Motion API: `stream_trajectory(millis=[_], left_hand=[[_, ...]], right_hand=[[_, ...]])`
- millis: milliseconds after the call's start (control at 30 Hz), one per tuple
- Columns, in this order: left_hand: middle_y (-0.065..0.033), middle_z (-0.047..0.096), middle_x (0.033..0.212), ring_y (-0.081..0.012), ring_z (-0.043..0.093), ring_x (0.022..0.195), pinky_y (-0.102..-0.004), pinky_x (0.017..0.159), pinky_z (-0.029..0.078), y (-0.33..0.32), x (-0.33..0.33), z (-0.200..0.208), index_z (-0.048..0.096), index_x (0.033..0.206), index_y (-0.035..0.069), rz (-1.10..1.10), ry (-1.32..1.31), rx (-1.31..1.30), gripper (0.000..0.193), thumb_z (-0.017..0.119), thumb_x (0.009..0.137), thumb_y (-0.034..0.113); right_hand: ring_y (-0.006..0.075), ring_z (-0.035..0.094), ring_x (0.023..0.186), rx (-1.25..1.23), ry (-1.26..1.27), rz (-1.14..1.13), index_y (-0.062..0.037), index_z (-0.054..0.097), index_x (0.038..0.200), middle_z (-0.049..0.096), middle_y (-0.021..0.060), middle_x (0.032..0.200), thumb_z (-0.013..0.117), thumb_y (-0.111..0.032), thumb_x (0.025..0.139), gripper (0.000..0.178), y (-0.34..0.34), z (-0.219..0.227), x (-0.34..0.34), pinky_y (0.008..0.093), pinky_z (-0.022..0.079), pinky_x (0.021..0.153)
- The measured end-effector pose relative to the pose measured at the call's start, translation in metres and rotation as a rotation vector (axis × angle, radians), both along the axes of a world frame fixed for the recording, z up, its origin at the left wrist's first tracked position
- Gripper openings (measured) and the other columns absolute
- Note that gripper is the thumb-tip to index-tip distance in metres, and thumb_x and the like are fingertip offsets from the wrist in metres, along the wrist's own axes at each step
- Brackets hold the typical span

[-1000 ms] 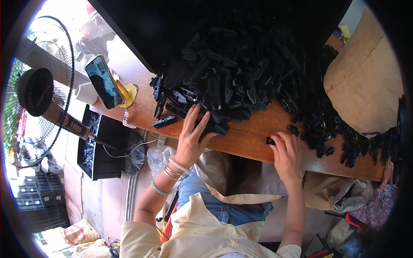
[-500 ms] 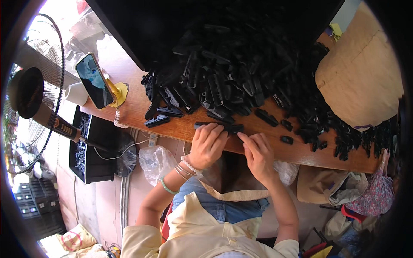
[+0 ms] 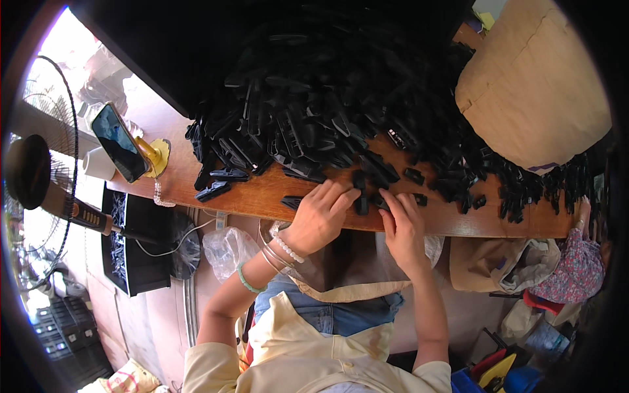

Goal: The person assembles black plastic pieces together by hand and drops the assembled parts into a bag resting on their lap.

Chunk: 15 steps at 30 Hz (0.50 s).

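My left hand [image 3: 321, 216], with bracelets at its wrist, is closed at the table's front edge, its fingertips against a short, upright black plastic piece [image 3: 360, 192]. Just right of it, my right hand [image 3: 406, 229] has thumb and forefinger around a small dark part [image 3: 379, 202], mostly hidden by the fingers. Another black piece [image 3: 419, 199] lies beside the right knuckles. A longer black piece [image 3: 291, 202] pokes out left of my left hand, on the wood. Beyond both hands rises a large heap of black plastic clip-like pieces [image 3: 288, 134].
The wooden table [image 3: 255, 194] holds a phone [image 3: 120, 143] on a yellow stand at left and a large brown paper bag [image 3: 534, 88] at right. A fan [image 3: 29, 170] stands far left, above a black bin [image 3: 141, 249]. A clear plastic bag [image 3: 229, 249] hangs below the edge.
The long black piece that spanned both hands is no longer between them. My hands now work at separate, shorter black pieces. The whole view has shifted slightly.
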State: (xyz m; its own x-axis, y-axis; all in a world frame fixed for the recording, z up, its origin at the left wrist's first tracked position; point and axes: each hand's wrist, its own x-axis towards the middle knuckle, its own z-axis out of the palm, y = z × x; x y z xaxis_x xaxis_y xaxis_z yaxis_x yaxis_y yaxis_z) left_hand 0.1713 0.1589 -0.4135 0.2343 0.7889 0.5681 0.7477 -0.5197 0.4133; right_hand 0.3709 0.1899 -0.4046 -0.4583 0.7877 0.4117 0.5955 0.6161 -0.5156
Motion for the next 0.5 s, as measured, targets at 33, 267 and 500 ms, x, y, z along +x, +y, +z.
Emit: stream_trajectory(millis=[33,267,500], left_hand=[[-0.0117,0.058,0.11,-0.0268,0.057,0.094,-0.0344,0.076,0.048,0.003,0.0,0.005,0.058,0.113,0.001,0.008,0.008,-0.014,0.044,0.063,0.069,-0.001],[-0.0114,0.06,0.108,-0.0289,0.057,0.096,-0.0382,0.081,0.049,0.021,0.016,0.003,0.064,0.105,-0.002,-0.053,0.001,0.005,0.036,0.074,0.071,0.007],[-0.0098,0.059,0.103,-0.0265,0.056,0.088,-0.0351,0.074,0.05,0.013,0.025,-0.006,0.063,0.102,-0.004,-0.004,-0.101,0.032,0.035,0.066,0.067,-0.003]], right_hand=[[0.0306,0.056,0.083,-0.005,-0.038,-0.008,-0.0015,0.062,0.114,0.057,0.0114,0.092,0.066,-0.001,0.081,0.033,0.001,-0.001,0.003,0.0402,0.048,0.072],[0.0195,0.056,0.075,-0.13,0.381,-0.214,0.0035,0.067,0.108,0.058,0.0093,0.086,0.073,0.002,0.079,0.029,-0.011,0.006,0.013,0.0293,0.045,0.067],[0.0203,0.055,0.078,-0.408,0.343,-0.168,0.0026,0.068,0.107,0.058,0.0093,0.087,0.072,0.004,0.078,0.03,-0.011,0.008,0.026,0.0297,0.046,0.068]])
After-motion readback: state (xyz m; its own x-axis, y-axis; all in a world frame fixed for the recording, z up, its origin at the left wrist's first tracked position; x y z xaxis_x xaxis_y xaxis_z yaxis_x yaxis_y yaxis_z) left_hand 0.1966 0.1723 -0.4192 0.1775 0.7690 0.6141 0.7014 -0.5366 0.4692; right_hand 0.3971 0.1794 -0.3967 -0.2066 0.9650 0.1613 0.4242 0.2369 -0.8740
